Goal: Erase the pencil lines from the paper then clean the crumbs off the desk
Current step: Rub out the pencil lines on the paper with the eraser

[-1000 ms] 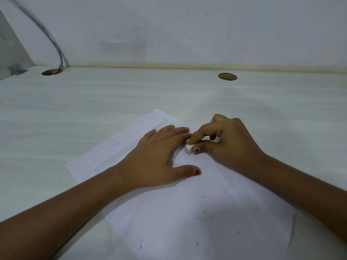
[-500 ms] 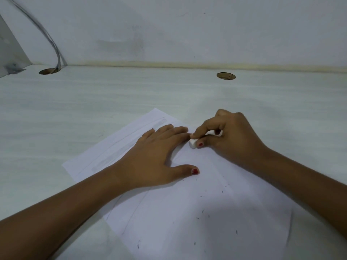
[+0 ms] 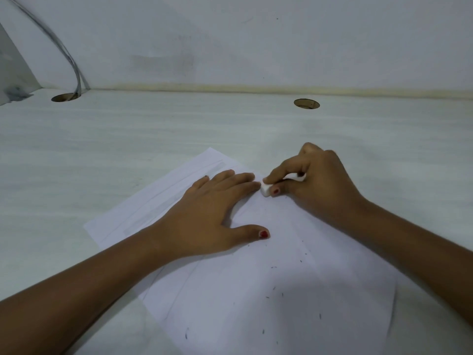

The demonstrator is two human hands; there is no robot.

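Right hand (image 3: pixel 317 185) pinching the eraser (image 3: pixel 266 190) has nudged toward the paper's (image 3: pixel 256 311) far edge, while the left hand (image 3: pixel 210 216) stays flat, pinning it to the desk (image 3: pixel 128 149). Pencil lines (image 3: pixel 153 201) still show by its left corner and crumbs (image 3: pixel 273 288) sit on the near half, so erasing isn't done imo.

Your left hand (image 3: pixel 204 216) flat on paper (image 3: pixel 256 290), fingers straight, thumb spread toward you. Your right hand (image 3: pixel 317 185) pinches white eraser (image 3: pixel 266 189) between thumb and forefinger, eraser tip on paper just beside left fingertips. Faint pencil lines (image 3: pixel 163 201) along sheet's left part. Dark crumbs (image 3: pixel 273 288) scattered over near half of paper. Tabletop (image 3: pixel 128 139) pale; two round cable holes at back, left one (image 3: pixel 65 97) with cable (image 3: pixel 64 51), right one (image 3: pixel 306 103) without.
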